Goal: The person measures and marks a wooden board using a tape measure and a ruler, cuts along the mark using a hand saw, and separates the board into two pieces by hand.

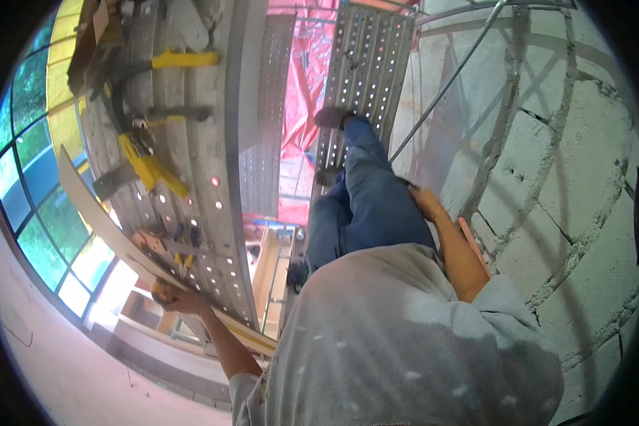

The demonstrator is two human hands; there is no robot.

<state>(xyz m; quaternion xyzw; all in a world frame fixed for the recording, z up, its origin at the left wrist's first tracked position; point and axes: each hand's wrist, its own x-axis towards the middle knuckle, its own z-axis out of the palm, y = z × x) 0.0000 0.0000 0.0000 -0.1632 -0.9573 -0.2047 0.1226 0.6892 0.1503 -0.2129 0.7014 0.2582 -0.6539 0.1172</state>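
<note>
My left hand (181, 299) is closed at the edge of a long pale board (113, 231). In its fingers is a small dark and yellowish body that looks like a tape measure (161, 290); a yellow strip (252, 336) runs along the board below my forearm. Against my right thigh rests my right hand (427, 203), its fingers curled. A dark bit (405, 182) shows at its fingertips, too small to name. Beyond the board, yellow-handled tools lie on a perforated metal plank, among them a yellow-gripped tool (149, 163) and another with a yellow handle (184, 59).
My feet are on a perforated metal walkway (366, 64). A block wall (575, 163) rises at the right, with a diagonal metal brace (447, 85) before it. The tool plank (206, 156) stands at the left, near a window (42, 184). Red sheeting (309, 78) shows below.
</note>
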